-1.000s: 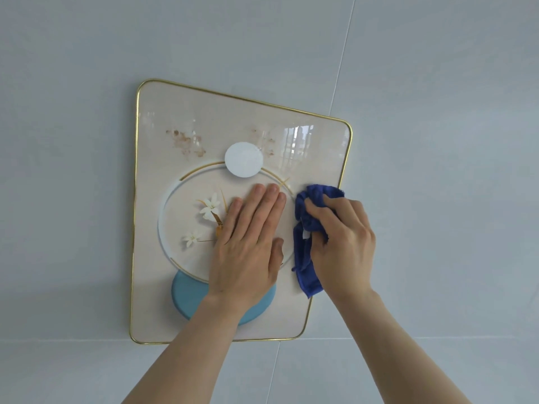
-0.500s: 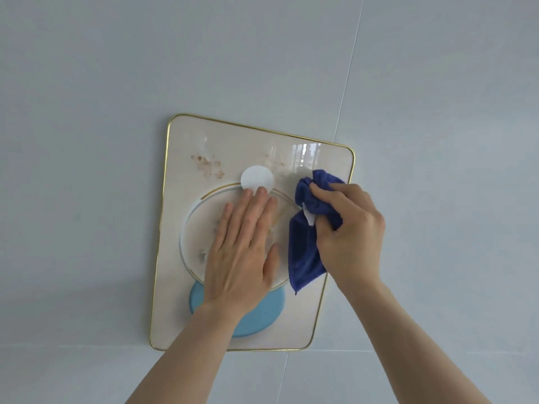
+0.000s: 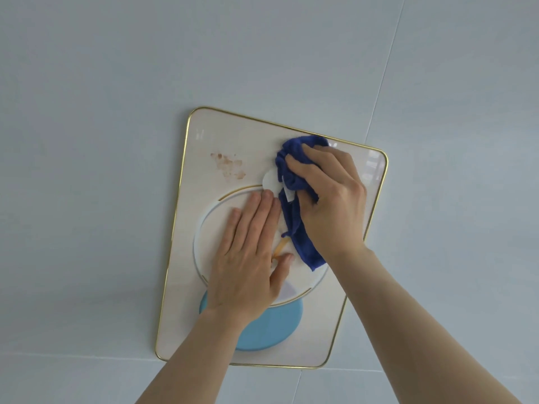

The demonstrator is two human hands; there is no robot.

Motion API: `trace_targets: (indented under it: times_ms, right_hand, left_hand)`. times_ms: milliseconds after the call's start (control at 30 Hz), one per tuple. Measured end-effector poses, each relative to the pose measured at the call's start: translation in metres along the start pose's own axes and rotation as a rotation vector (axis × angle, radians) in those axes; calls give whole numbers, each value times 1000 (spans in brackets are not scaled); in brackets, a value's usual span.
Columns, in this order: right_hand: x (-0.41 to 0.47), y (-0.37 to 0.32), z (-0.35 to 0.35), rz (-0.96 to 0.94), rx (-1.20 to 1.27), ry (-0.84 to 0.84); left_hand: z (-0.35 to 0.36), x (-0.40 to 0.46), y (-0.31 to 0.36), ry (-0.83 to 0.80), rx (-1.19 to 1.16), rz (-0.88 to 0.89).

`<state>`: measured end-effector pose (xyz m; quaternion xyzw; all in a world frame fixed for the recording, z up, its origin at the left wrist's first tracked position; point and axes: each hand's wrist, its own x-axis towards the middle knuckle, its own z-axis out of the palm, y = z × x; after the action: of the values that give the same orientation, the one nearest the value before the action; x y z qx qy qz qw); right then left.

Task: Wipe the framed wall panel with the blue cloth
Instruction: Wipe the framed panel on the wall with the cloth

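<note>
The framed wall panel [image 3: 204, 141] hangs on the wall, cream with a thin gold rim, a round ring design and a light blue disc low down. A brownish smear [image 3: 229, 166] marks its upper left area. My right hand [image 3: 329, 199] presses the bunched blue cloth [image 3: 294, 176] against the panel's upper middle, over the white circle, with a tail of cloth hanging down. My left hand [image 3: 250, 252] lies flat, fingers together, on the ring design just left of the cloth.
The wall [image 3: 116, 83] around the panel is pale grey tile with thin seams, one running diagonally at the upper right and one horizontal below the panel's bottom edge.
My right hand has carried the cloth up and left from the panel's right edge to its upper middle. My left hand stays flat on the ring design. The view has shifted.
</note>
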<state>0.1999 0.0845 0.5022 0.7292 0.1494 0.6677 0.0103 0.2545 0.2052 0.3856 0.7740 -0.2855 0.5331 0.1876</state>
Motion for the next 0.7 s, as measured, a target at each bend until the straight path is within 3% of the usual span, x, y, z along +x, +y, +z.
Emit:
trace_targets:
  times_ms: [467,700]
  right_hand:
    - [-15,10,-20,-202,-123,-101]
    - [10,6,-7,-24,-93,12]
  left_hand:
    - [-3,1,-2,10,7,4]
    - [-1,1,0,16,1,3]
